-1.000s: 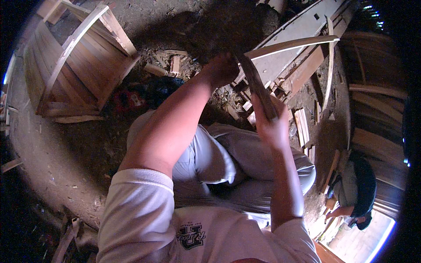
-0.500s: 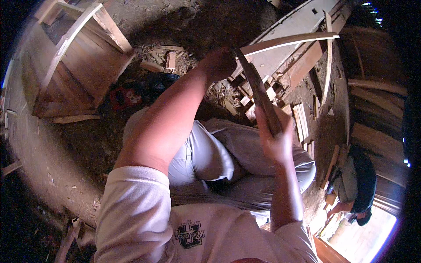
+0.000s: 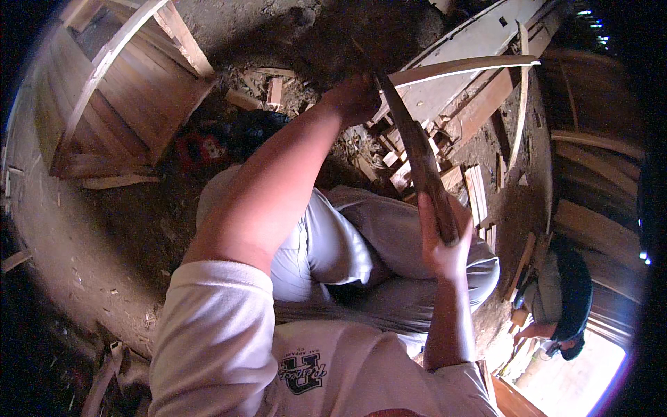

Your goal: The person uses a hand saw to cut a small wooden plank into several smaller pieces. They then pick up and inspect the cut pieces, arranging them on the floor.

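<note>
My left hand [image 3: 356, 97], in shadow ahead of my knees, is closed round the near end of a curved wooden strip [image 3: 467, 67]. The strip stretches out to the right, its pale edge lit. In my right hand [image 3: 446, 247], closed near my right knee, is a long tool with a dark wooden handle [image 3: 425, 161]. It slants up and left, narrowing to a dark far end that crosses the strip beside my left hand. Shadow hides the tip, so the tool's exact kind cannot be made out.
Small wood blocks [image 3: 399, 177] and shavings lie before my knees. A pale board [image 3: 458, 48] runs off at the upper right. At the left stands a wooden frame with slatted panels [image 3: 142, 104]. Another person [image 3: 566, 299] bends over at the right, near more timber.
My right hand and the long tool have slid back toward me and slightly right. My left hand and the strip have shifted only a little to the right.
</note>
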### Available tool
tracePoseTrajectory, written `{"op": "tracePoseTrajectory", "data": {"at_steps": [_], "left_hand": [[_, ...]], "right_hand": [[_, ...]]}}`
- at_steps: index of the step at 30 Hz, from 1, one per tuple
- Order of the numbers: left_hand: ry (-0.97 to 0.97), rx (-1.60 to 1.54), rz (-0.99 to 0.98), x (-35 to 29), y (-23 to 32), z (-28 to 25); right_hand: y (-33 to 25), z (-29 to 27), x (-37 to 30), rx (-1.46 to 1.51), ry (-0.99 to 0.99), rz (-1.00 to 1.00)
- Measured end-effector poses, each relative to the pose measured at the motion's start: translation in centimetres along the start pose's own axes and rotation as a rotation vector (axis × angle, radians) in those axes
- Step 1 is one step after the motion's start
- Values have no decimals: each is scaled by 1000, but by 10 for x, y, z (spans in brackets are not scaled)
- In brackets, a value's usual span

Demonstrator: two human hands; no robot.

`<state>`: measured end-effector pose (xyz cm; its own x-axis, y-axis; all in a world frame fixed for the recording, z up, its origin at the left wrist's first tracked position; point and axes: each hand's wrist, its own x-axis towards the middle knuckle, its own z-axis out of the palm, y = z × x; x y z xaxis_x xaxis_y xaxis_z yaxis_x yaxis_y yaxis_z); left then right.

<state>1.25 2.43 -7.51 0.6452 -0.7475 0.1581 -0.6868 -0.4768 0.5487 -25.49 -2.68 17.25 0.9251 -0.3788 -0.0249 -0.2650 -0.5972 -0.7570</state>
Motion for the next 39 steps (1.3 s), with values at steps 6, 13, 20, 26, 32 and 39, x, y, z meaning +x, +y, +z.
{"op": "tracePoseTrajectory", "data": {"at_steps": [6,13,20,26,32,39], "left_hand": [[-51,-268,-17,-7,28,-45],[-60,-188,-208,-1,5,-5],[57,-470,-111,11,-33,34],[54,-190,66,-7,41,-39],[-245,209,-56,-3,7,-29],[-55,-121,-196,-3,31,-31]], "right_hand": [[32,41,87,80,31,-133],[13,-3,-3,28,-3,-7],[6,5,31,-2,-34,60],[38,31,83,28,-22,-92],[7,-14,-14,-18,-80,7],[4,6,33,-31,-30,59]]}}
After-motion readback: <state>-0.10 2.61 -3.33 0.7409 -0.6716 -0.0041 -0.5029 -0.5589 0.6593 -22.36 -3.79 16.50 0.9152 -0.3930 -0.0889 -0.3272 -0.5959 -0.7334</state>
